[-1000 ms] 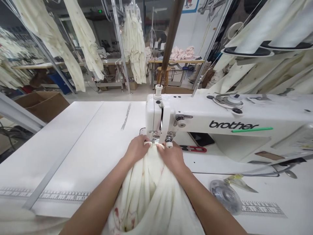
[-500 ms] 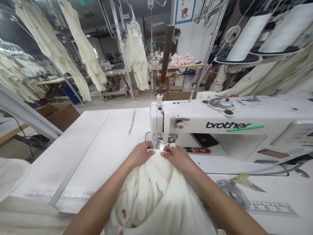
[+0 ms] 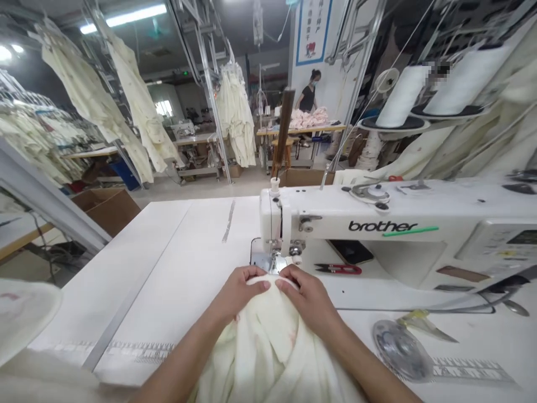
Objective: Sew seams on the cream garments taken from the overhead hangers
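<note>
A cream fabric piece point(image 3: 272, 336) with a few reddish marks hangs in folds toward me from both hands. My left hand point(image 3: 241, 291) pinches its upper edge between thumb and fingers, just left of the needle area. My right hand point(image 3: 308, 294) grips the same edge on the right, its thumb close to the left one. Directly beyond the fingertips is the presser foot point(image 3: 274, 263) of a white sewing machine point(image 3: 319, 218). Whether the fabric edge touches the foot I cannot tell.
Red-handled thread snips point(image 3: 344, 269) and a dark phone point(image 3: 354, 252) lie under the machine arm. On the right are a clear round bobbin-like disc point(image 3: 403, 350) and a yellow-handled pointed tool point(image 3: 425, 324). Thread cones point(image 3: 405, 95) stand behind. Another person point(image 3: 308, 95) stands at a far table.
Both hands and the fabric edge have drawn back toward me from the presser foot, which shows more now. The view has tilted upward.
</note>
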`<act>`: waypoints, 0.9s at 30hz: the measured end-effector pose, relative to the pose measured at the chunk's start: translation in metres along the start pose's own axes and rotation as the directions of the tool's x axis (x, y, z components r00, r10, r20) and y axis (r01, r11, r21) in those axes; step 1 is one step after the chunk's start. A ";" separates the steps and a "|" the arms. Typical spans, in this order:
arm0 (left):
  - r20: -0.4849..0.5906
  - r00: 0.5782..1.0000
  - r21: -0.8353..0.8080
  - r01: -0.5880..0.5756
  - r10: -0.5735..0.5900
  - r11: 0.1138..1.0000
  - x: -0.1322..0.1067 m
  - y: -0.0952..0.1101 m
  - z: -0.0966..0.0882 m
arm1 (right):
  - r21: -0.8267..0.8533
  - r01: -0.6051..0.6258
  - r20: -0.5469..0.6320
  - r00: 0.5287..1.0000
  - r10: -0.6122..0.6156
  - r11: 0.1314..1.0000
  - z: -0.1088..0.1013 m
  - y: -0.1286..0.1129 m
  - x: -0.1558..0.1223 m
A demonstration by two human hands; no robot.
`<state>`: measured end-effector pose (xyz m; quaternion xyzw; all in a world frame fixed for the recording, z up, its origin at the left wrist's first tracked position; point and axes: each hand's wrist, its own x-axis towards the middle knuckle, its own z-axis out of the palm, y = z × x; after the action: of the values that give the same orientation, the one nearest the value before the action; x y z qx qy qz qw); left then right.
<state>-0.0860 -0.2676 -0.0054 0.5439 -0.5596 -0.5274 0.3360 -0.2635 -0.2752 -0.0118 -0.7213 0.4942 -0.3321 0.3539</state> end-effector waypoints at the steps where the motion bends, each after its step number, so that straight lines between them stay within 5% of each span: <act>1: -0.041 0.998 0.059 -0.042 0.044 0.997 0.002 0.000 0.002 | 0.006 0.002 -0.003 1.000 -0.002 1.000 0.000 0.000 0.000; 4: -0.096 0.986 0.183 -0.114 0.133 0.976 0.008 -0.003 0.005 | 0.002 0.036 -0.045 0.998 -0.036 0.999 0.001 0.005 0.002; 9: 0.079 0.992 0.101 -0.111 0.103 0.989 0.021 -0.013 0.006 | -0.046 0.170 -0.119 0.977 -0.175 0.984 0.004 0.021 0.007; 13: 0.007 0.993 0.284 -0.113 0.116 0.952 0.020 -0.012 0.006 | -0.090 0.216 -0.075 0.972 -0.223 0.972 0.007 0.029 0.010; 18: -0.104 0.966 0.562 -0.138 0.236 0.816 0.022 -0.008 0.010 | -0.208 0.057 -0.057 0.996 -0.071 0.976 0.006 0.021 0.018; 27: -0.081 0.988 0.507 -0.071 0.130 0.859 0.040 -0.017 0.004 | -0.431 -0.124 -0.043 0.992 0.117 0.894 0.006 0.014 0.037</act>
<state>-0.0934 -0.3030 -0.0304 0.6115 -0.6853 -0.3137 0.2407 -0.2548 -0.3127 -0.0223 -0.7471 0.6022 -0.1970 0.2010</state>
